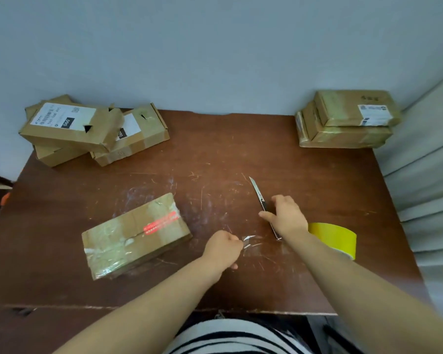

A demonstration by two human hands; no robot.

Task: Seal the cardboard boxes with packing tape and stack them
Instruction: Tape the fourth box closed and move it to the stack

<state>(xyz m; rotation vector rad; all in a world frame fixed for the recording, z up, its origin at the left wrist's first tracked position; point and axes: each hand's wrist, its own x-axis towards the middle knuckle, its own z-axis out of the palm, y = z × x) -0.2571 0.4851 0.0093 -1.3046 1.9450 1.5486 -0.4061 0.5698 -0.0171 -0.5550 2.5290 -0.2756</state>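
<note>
A taped cardboard box (136,235) with a red label lies on the brown table (215,149), left of my hands. My left hand (223,250) pinches the end of a clear strip of tape (250,241) stretched toward the yellow tape roll (335,238), which stands on the table partly behind my right forearm. My right hand (288,215) rests over the handle of a knife (257,194) lying on the table, blade pointing away from me. Its fingers are spread over the handle rather than wrapped around it.
A loose pile of unsealed boxes (87,129) with white labels sits at the back left corner. A stack of taped boxes (345,118) stands at the back right. A curtain (430,175) hangs at the right edge.
</note>
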